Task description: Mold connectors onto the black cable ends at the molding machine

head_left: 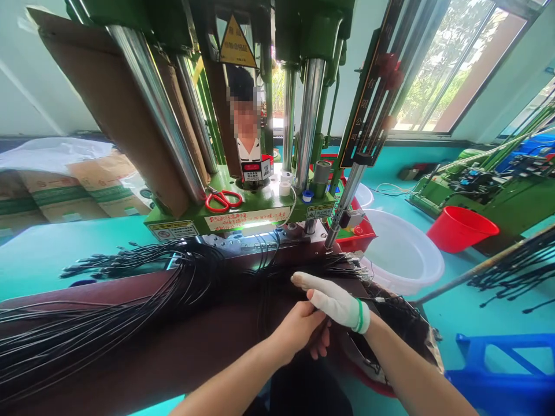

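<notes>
My left hand is bare and curls its fingers low in front of the press; a dark thing partly shows in it, too hidden to name. Over it lies my right hand in a white glove with a green cuff band. The gloved fingers point left, stretched out, with the thumb raised apart. Just beyond the hands, black cables run along the front of the green press. A large bundle of black cables hangs over the brown table to the left.
Red-handled scissors rest on the press bed. To the right stand a white tub, a red bucket and a blue stool. More cables hang from a rod. Sacks sit at the left.
</notes>
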Tool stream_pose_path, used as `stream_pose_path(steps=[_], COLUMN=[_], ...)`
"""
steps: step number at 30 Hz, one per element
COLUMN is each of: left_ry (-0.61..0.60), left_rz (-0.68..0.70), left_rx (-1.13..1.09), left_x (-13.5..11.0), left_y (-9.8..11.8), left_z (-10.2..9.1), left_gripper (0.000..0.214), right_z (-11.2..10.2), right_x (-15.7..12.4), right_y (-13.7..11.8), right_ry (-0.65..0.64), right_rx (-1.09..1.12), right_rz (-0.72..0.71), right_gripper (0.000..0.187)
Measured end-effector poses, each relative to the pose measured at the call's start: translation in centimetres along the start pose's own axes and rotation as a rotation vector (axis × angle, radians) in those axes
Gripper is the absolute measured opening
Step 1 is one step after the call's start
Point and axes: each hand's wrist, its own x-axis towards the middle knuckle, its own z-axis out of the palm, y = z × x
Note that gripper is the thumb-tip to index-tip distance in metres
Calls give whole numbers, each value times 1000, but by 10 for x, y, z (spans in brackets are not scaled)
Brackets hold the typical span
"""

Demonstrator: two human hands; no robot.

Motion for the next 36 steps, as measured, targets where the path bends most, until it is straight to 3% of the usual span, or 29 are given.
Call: stream_pose_path(steps=[4,7,9,13,17,21,24,27,30,32,36], left_ry=[164,364,438,449,438,405,373,353,344,348,412], left_rz=[97,200,249,287,279,222,196,175,121,98,268], left_rx=[-123,-306,-388,-446,-446,-426,-384,-328,-253,-175,82], left_x=[8,15,18,21,20,14,7,3,1,3,8], left_y=[-3,-1,-2,-6,-6,1,4,6,7,6,1], left_z=[-8,-18,-23,-27,-26,-25,-23,-20,-14,-10,-5], left_gripper=[39,41,42,41,40,43,44,40,34,28,16], right_z=[-13,-30,-39,-42,-40,-46,-48,-36,-14,-1,13], right_x=[22,58,84,120,131,110,68,14,-26,-38,-37], right_y=[6,14,23,40,37,16,3,0,7,13,23], right_ry=[-8,164,220,174,86,-53,-64,-40,157,323,465], right_rx=[-169,-680,-901,-1032,-1079,-957,-813,-589,-10,331,541], right_rz=[-32,74,165,276,381,398,439,534,535,484,446], right_gripper=[50,41,38,35,38,16,7,5,22,30,31])
